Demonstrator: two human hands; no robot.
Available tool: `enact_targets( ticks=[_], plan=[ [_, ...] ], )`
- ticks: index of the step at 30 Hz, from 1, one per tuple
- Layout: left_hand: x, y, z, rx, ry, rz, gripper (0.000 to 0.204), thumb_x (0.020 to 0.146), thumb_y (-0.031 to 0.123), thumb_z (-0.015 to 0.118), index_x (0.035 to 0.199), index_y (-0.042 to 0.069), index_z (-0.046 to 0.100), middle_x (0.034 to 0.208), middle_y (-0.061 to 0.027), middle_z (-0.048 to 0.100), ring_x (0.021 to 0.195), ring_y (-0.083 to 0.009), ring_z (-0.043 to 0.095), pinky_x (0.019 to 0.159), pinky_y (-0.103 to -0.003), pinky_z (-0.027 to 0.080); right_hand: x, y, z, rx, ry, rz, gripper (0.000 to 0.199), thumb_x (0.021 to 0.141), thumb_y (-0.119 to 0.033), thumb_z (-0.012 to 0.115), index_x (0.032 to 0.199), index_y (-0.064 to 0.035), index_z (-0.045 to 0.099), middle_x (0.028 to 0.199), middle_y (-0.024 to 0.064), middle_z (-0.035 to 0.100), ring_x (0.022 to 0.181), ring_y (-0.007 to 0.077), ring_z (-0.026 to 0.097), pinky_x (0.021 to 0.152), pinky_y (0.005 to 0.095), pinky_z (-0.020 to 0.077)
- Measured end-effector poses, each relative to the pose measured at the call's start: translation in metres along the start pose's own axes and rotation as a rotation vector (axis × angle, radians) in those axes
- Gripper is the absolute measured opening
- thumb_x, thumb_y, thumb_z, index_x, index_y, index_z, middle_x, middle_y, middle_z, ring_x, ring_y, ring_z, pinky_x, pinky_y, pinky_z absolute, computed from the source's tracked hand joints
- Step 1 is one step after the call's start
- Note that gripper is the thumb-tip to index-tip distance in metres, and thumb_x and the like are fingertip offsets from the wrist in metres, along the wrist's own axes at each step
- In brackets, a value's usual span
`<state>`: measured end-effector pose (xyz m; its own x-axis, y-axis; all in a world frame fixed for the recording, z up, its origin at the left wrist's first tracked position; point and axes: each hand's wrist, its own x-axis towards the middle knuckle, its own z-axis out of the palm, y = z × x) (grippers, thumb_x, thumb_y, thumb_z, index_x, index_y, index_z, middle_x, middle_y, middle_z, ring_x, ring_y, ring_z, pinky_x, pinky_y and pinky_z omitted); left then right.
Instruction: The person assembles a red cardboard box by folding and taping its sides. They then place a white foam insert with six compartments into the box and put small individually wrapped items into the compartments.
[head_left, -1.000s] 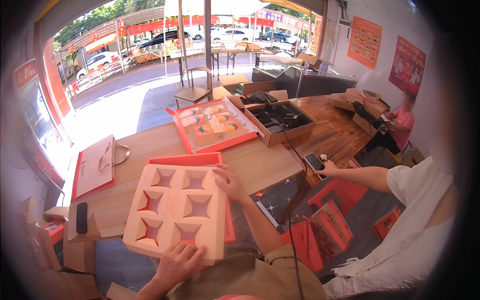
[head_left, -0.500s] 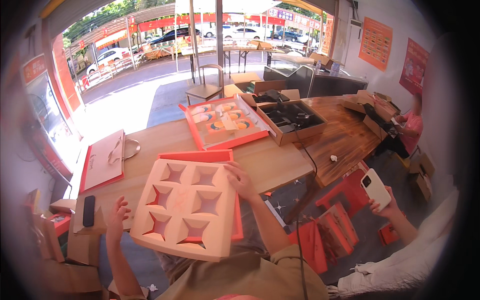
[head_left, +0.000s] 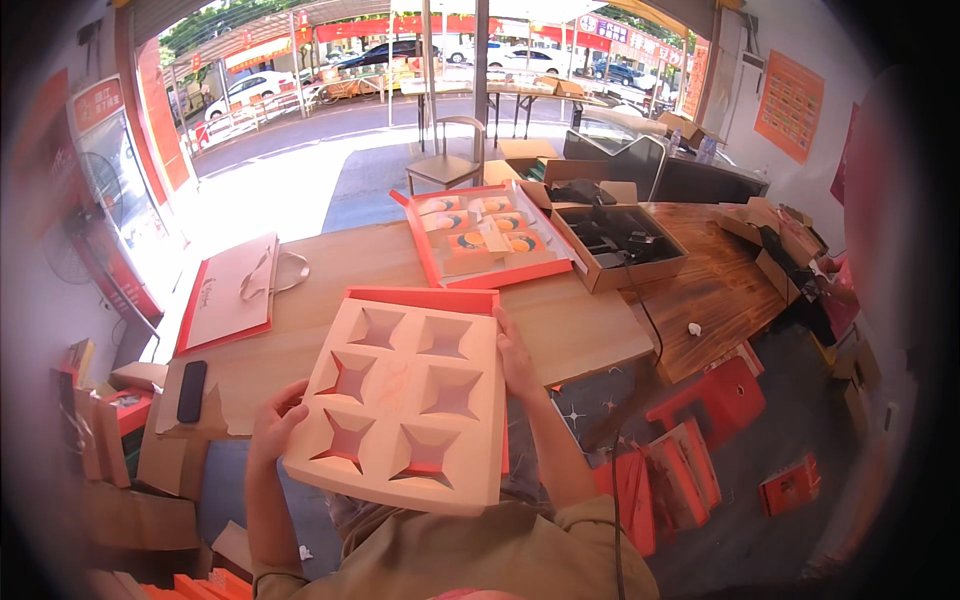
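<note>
A cream insert (head_left: 395, 390) with several square, tapering cut-outs is tilted in front of me. Behind it a shallow red box (head_left: 425, 295) shows at the far edge and down the right side; the rest of the box is hidden. My left hand (head_left: 277, 420) is closed on the insert's left edge, thumb toward the top face. On the opposite side, my right hand (head_left: 515, 358) grips the insert's upper right edge. Whether its fingers also hold the red box is hidden. Both forearms rise from the lower edge.
Beyond lies an open red gift box (head_left: 565, 266) with several orange-printed packs. A paper bag (head_left: 228, 295) and black phone (head_left: 191, 392) lie left on the table. A carton (head_left: 610, 275) of dark items stands right. A cable (head_left: 617, 500) hangs beside my right arm; red boxes (head_left: 680, 470) stand below.
My left hand has moved right, from open beside the insert to closed on its edge. Another person's hand with a pale phone has left the view at right. The view has shifted slightly.
</note>
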<state>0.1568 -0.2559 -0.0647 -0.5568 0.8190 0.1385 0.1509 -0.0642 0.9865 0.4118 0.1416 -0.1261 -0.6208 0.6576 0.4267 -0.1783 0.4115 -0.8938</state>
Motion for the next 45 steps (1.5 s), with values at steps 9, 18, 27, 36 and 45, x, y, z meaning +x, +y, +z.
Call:
enact_targets(
  ticks=[9,18,27,36,45],
  plan=[
    [-0.004,-0.022,0.006,0.109,0.038,0.116,0.056,0.096,0.014,0.066,0.149,-0.002,0.062,0.137,-0.0197,0.072,0.129,-0.0265,0.064,0.112,-0.043,0.05,0.003,0.013,-0.004,-0.014,-0.035,-0.083,0.046,0.114,-0.016,0.041,0.154,0.0041,0.051,0.168,0.0237,0.043,0.158,0.0334,0.039,0.13,0.0409,0.0274],
    [0.004,-0.017,0.011,0.068,-0.021,0.024,0.05,0.104,0.015,0.058,0.149,-0.007,0.058,0.144,-0.018,0.064,0.138,-0.0287,0.058,0.118,-0.041,0.045,0.003,0.023,-0.005,-0.037,0.029,-0.114,0.046,0.117,-0.02,0.04,0.153,0.0055,0.053,0.163,0.0225,0.051,0.154,0.0329,0.045,0.129,0.0409,0.0312],
    [-0.035,-0.065,-0.01,-0.088,0.105,0.397,0.104,0.093,0.074,0.066,0.162,0.0,0.041,0.158,-0.0191,0.053,0.14,-0.0308,0.058,0.113,-0.049,0.049,0.001,0.016,-0.006,-0.015,0.056,-0.118,0.048,0.117,-0.023,0.042,0.151,0.0077,0.054,0.158,0.0238,0.055,0.15,0.033,0.049,0.126,0.0408,0.0346],
    [-0.084,-0.072,0.038,0.079,0.127,0.529,0.136,0.074,0.083,0.083,0.167,0.001,0.026,0.163,-0.0241,0.044,0.144,-0.038,0.055,0.119,-0.051,0.047,-0.009,-0.015,-0.006,-0.303,0.241,-0.103,0.039,0.114,-0.021,0.047,0.132,0.0049,0.07,0.131,0.0159,0.068,0.12,0.0245,0.065,0.109,0.0384,0.0486],
    [-0.074,-0.08,0.045,0.181,0.216,0.651,0.111,0.091,0.077,0.068,0.164,0.0,0.034,0.162,-0.0296,0.048,0.145,-0.0402,0.055,0.117,-0.053,0.048,-0.073,-0.018,-0.009,-0.026,0.173,-0.185,0.045,0.102,-0.014,0.055,0.141,0.0065,0.063,0.146,0.0249,0.066,0.136,0.035,0.065,0.115,0.0419,0.048]
  ],
)
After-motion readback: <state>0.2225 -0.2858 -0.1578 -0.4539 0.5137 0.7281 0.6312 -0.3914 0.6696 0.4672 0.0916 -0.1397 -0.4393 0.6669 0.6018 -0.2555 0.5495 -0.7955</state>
